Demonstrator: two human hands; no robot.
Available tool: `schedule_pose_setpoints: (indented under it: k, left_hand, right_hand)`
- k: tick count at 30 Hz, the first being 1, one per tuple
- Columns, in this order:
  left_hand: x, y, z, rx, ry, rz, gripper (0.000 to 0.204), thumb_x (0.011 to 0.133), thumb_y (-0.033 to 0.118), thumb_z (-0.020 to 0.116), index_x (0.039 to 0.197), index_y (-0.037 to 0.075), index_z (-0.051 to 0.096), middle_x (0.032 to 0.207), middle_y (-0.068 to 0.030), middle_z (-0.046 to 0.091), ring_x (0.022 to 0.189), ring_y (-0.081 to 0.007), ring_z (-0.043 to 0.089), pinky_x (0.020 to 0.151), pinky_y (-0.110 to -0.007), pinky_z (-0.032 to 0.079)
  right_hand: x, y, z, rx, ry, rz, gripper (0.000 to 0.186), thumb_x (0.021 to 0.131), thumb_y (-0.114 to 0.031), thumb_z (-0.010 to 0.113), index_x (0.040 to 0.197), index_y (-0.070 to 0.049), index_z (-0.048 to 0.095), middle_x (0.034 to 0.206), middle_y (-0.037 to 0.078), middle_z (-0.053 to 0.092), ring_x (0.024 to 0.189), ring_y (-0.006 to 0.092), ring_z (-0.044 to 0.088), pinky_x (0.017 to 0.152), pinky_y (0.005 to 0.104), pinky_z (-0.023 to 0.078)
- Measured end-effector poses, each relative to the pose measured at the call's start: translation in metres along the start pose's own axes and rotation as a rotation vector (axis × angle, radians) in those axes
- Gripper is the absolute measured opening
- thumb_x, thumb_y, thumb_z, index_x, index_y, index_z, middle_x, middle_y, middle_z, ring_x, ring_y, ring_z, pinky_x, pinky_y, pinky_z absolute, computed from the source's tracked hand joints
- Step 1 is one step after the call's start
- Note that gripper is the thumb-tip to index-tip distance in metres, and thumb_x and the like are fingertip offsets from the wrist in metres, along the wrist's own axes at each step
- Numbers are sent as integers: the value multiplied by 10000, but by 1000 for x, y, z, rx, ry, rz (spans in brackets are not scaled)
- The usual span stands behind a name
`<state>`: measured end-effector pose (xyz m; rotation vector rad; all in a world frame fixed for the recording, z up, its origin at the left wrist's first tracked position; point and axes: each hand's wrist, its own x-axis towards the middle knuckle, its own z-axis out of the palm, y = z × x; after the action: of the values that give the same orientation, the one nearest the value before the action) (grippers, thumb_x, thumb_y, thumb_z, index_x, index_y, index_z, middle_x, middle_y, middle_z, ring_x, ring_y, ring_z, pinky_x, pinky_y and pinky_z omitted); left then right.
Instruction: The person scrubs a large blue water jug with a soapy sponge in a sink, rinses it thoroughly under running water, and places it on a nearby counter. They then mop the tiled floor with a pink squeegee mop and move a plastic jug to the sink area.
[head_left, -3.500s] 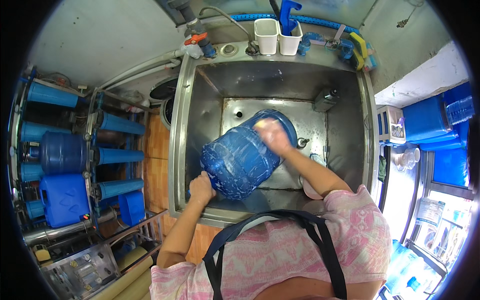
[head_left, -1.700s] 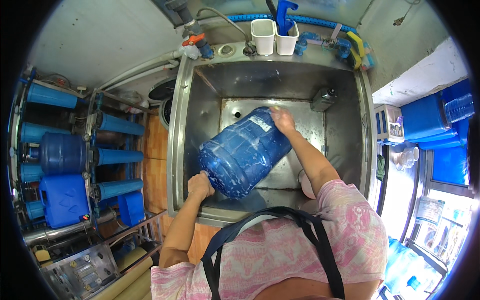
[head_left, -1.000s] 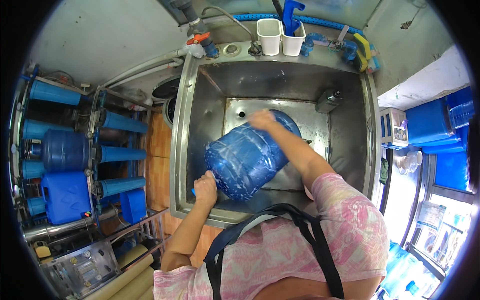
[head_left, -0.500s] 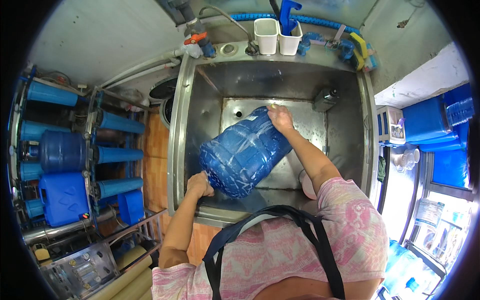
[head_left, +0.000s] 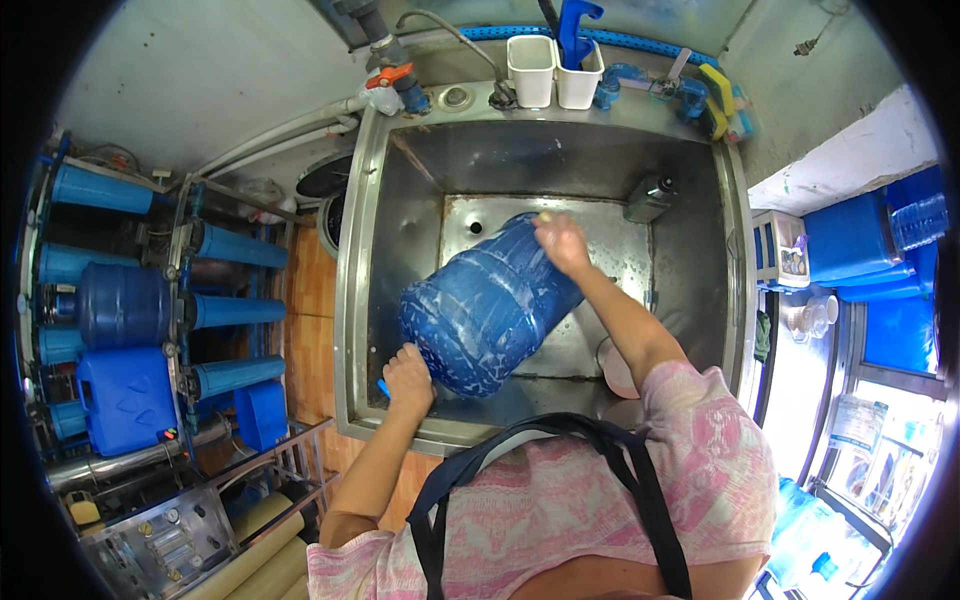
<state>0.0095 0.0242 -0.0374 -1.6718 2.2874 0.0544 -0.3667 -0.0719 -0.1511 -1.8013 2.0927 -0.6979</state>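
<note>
A large blue water jug (head_left: 480,305), streaked with white suds, lies on its side slantwise in the steel sink (head_left: 692,300). My right hand (head_left: 562,243) grips its far, upper end, where the fingers hide the neck. At the near left end, my left hand (head_left: 408,382) is closed beside the jug's base. A short blue piece (head_left: 383,388), like the end of a handle, sticks out from the left side of that fist; the rest of it is hidden.
Along the back ledge stand two white containers (head_left: 531,70), one holding a blue tool, and a yellow sponge (head_left: 716,88). A dark bottle (head_left: 651,199) is in the sink's far right corner, and a pink round item (head_left: 620,372) lies near right. Blue filter housings (head_left: 238,310) line the left.
The jug has rolled about its length, showing a different streaked side. My left hand has turned and shifted slightly right, and the blue piece now shows. My right hand stays at the far end.
</note>
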Motion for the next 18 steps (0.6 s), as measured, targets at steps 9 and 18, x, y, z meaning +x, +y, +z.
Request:
schedule_pose_setpoints:
  k: [9, 18]
  left_hand:
    - [29, -20, -31, -109, -460, -23, 656, 576, 192, 893, 1087, -46, 557, 946, -216, 727, 934, -356, 723, 842, -397, 575]
    - [-3, 3, -21, 87, -2, 71, 529, 634, 144, 830, 1063, 13, 549, 928, -173, 696, 878, -303, 713, 797, -383, 542]
  right_hand:
    - [-27, -167, 18, 330, -267, -482, 321, 943, -354, 548, 1181, -237, 729, 1186, 118, 695, 1151, 318, 624, 999, 477, 469]
    - [16, 11, -2, -13, -129, 238, 340, 968, -344, 519, 1225, -237, 715, 1250, 51, 684, 1228, 282, 582, 1053, 481, 469]
